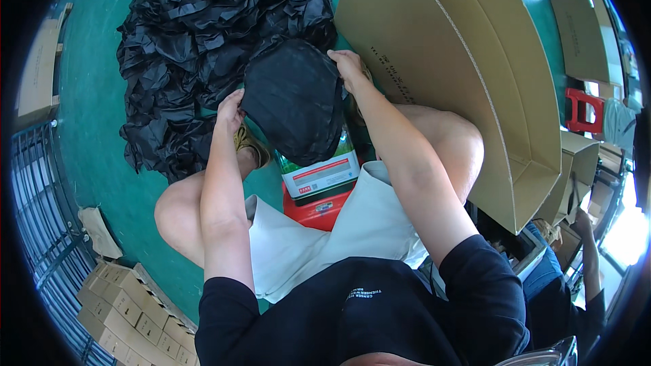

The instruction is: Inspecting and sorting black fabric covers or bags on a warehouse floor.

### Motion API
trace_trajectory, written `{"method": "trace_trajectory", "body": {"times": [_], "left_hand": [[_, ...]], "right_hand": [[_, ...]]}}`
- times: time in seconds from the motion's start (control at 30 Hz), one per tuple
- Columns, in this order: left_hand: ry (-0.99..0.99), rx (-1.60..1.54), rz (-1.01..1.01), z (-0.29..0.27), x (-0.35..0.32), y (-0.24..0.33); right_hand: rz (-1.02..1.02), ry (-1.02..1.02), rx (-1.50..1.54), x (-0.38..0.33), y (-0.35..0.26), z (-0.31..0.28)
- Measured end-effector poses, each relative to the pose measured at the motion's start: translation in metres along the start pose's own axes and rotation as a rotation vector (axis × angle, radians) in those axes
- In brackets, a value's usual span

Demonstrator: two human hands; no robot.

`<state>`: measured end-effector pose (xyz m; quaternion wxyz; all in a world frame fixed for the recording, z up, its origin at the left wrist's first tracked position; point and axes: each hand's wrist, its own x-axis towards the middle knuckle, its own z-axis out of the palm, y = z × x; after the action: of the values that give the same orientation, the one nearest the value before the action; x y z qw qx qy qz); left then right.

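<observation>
A rounded piece of black fabric [295, 102] is spread between my two hands, its surface lightly wrinkled. My left hand [231, 110] pinches its left edge, and my right hand [348, 69] grips the upper right edge. Under the fabric stands a white and green box-shaped container [322, 175], whose upper part is covered from sight. That container is close to a red plastic stool [319, 211] between my legs. Beyond my left hand lies a big heap of crumpled black fabric pieces [203, 41].
A large open cardboard box [434, 47] rises close on my right. Stacked cartons [139, 322] and a metal rack [41, 190] are at the left. Red stools [583, 110] and more cardboard [583, 37] stand at the far right. Another person's arm [591, 257] shows at the lower right.
</observation>
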<state>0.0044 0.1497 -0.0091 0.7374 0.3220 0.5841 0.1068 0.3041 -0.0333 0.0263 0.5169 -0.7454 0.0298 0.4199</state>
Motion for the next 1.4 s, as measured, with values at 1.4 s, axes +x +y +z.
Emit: {"method": "trace_trajectory", "body": {"times": [1.4], "left_hand": [[0.431, 0.248, 0.335, 0.053, -0.076, -0.055]], "right_hand": [[-0.174, 0.296, -0.358, -0.065, 0.073, -0.004]]}}
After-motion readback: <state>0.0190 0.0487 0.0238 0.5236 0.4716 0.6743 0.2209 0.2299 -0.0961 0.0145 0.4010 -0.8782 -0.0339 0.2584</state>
